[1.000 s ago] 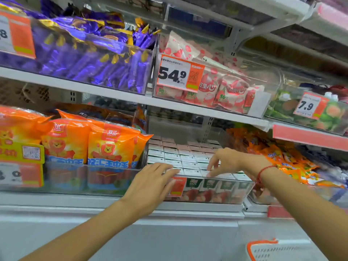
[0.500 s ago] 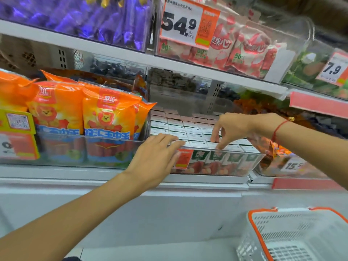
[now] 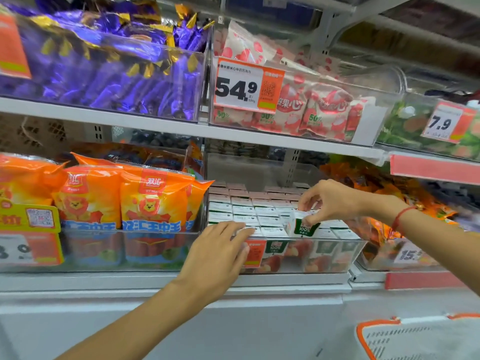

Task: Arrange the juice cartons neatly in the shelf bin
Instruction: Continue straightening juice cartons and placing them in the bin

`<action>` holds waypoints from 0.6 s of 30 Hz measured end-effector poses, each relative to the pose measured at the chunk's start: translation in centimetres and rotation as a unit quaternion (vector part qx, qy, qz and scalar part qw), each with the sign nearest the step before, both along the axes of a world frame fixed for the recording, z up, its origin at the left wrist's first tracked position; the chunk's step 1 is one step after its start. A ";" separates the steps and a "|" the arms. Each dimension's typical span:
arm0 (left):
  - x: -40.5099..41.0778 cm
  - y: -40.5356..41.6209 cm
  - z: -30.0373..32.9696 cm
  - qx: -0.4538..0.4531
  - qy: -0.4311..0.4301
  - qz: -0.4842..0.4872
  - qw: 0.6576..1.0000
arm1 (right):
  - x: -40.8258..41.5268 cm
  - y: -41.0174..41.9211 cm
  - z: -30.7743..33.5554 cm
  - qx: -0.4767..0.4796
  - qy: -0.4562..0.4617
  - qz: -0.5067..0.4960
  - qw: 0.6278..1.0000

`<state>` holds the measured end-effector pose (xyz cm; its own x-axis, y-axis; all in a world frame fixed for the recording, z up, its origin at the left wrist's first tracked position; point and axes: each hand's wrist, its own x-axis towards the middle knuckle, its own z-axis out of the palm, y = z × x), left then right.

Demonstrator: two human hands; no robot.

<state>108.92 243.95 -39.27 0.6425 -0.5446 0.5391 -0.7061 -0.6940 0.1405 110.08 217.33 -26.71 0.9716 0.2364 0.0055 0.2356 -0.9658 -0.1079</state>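
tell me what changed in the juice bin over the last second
The right hand, which had rested with its fingertips on the carton tops, now pinches one juice carton and has raised it above its neighbours, tilted. The left hand stays flat on the front left corner of the clear shelf bin, and the other cartons keep their rows.

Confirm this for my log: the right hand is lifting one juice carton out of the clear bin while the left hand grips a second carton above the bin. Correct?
Not quite. The head view shows the left hand gripping nothing: its straight fingers lie flat on the front edge of the clear bin and the front cartons. The rest stands: the right hand pinches one raised juice carton.
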 end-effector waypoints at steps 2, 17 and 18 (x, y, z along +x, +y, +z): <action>-0.1 0.0 0.2 0.002 0.003 0.004 1.000 | -1.1 -0.3 1.1 0.045 -0.022 -0.003 0.999; -6.4 -1.3 6.2 -0.323 0.439 -0.186 0.818 | -10.1 7.7 -3.8 0.516 -0.183 0.015 0.837; -6.6 -0.9 5.5 -0.324 0.461 -0.177 0.807 | -10.2 8.1 -4.7 0.551 -0.143 -0.008 0.822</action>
